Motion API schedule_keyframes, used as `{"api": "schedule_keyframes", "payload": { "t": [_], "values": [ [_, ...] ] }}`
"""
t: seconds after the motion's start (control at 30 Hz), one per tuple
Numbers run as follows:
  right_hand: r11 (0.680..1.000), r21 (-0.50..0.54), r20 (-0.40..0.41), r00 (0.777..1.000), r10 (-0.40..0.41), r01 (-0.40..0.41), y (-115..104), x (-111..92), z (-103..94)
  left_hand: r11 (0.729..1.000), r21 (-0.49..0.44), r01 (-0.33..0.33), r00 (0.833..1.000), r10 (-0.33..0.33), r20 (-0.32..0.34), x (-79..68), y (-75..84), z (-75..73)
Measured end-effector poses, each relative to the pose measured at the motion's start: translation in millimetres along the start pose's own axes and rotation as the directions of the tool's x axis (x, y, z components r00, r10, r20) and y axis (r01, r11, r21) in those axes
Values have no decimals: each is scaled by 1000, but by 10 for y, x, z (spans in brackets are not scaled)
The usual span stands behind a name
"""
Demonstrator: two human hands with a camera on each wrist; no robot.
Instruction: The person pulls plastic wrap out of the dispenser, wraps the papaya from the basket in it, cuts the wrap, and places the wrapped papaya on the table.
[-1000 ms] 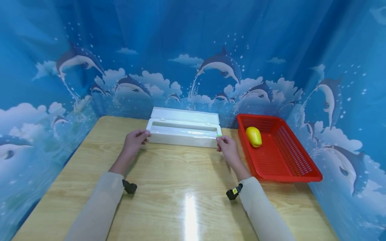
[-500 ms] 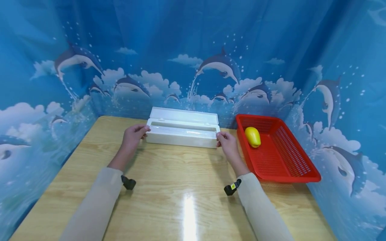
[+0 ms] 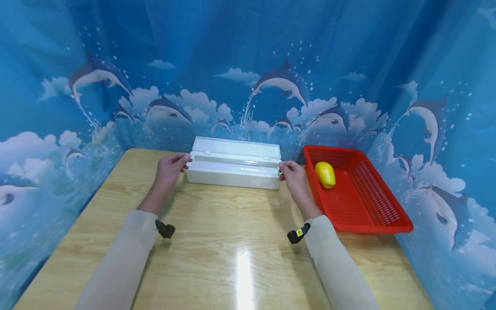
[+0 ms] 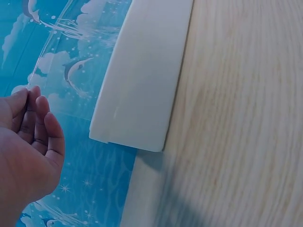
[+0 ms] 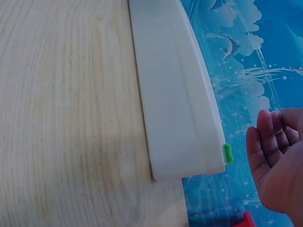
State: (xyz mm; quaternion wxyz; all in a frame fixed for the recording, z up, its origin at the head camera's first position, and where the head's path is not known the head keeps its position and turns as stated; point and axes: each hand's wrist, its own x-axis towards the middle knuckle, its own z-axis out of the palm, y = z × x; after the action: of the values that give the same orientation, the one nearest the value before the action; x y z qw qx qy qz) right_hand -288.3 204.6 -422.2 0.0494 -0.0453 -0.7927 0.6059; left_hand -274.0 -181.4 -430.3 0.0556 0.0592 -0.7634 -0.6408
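Note:
A white cling film dispenser box (image 3: 232,177) lies lengthwise near the table's back edge, its long lid (image 3: 236,147) tipped back. At its left end my left hand (image 3: 170,168) pinches a corner of clear cling film (image 4: 46,45) between thumb and forefinger. My right hand (image 3: 293,174) pinches the other corner at the right end. In both wrist views the film's edge shows as a thin taut line running from the fingertips above the box. A green slider (image 5: 228,153) sits at the box's right end. The film roll inside is mostly hidden.
A red plastic basket (image 3: 366,227) stands on the right of the table, close beside my right forearm, with a yellow mango-like fruit (image 3: 325,175) in it. A blue dolphin-print curtain (image 3: 232,64) hangs behind and on both sides of the wooden table (image 3: 217,241).
Both hands have risen slightly and moved back from the box's front edge, drawing the cling film up with them. The box and basket stay in place.

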Motion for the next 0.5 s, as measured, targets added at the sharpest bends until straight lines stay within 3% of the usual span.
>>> {"api": "schedule_keyframes", "payload": {
  "t": [0.5],
  "values": [
    [999,-4,-55,998,-39,39,-178,10,-58,999,-47,-10,1000,9,-27,-12,185,26]
  ]
}}
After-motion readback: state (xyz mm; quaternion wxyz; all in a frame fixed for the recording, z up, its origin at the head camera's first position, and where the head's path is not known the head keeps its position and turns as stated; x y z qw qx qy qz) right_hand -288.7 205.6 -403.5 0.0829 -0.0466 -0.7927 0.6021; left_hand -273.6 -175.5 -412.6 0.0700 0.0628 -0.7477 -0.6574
